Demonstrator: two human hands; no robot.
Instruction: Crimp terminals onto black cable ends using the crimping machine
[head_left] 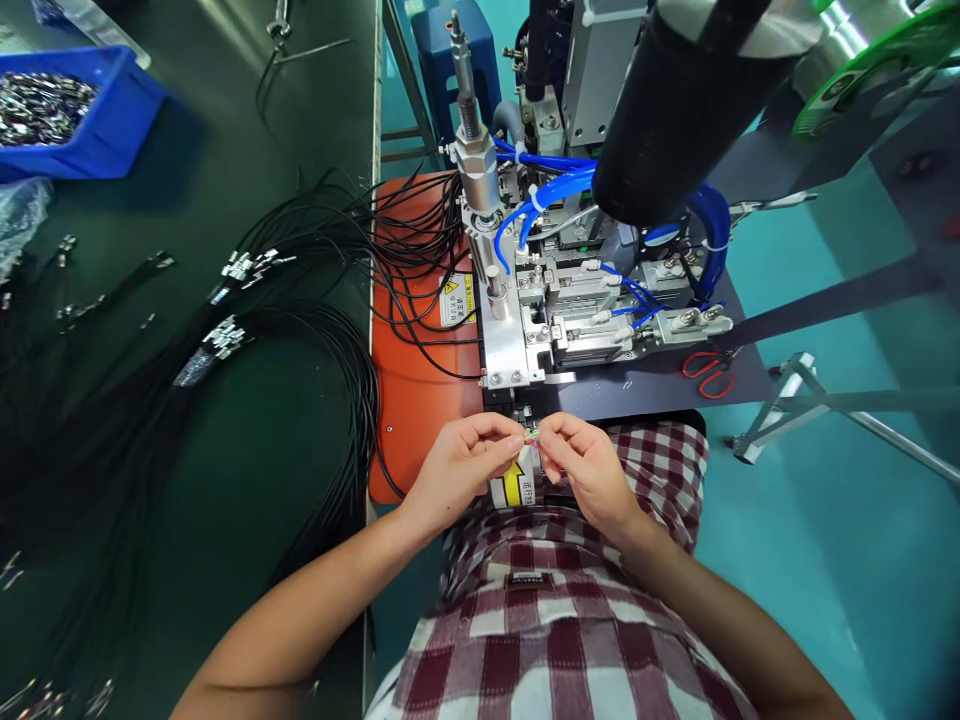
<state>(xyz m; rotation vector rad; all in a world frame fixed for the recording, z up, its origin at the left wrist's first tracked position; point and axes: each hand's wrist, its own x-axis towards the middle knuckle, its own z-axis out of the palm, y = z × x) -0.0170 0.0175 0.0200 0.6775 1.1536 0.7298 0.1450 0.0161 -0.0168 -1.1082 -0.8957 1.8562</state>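
Note:
In front of my body, my left hand point(469, 462) and my right hand point(589, 470) meet with fingertips pinched. Between them shows a tiny bit of thin coloured wires point(531, 436), green and reddish; most of it is hidden by the fingers. Both hands are closed on these wires. Just beyond the fingertips stands the metal front of a bench machine point(510, 350) with cylinders and blue air hoses. A label with a yellow arrow point(512, 485) lies under the hands. Black cables point(405, 230) run across the orange plate point(420, 400) left of the machine.
On the dark table at left lie cable bundles with metal connectors point(225, 338) and a blue bin point(112, 130) of small metal parts. Red-handled scissors point(709, 373) rest on the machine's right base. A black cylinder point(667, 130) hangs overhead at upper right. A blue stool point(457, 50) stands behind.

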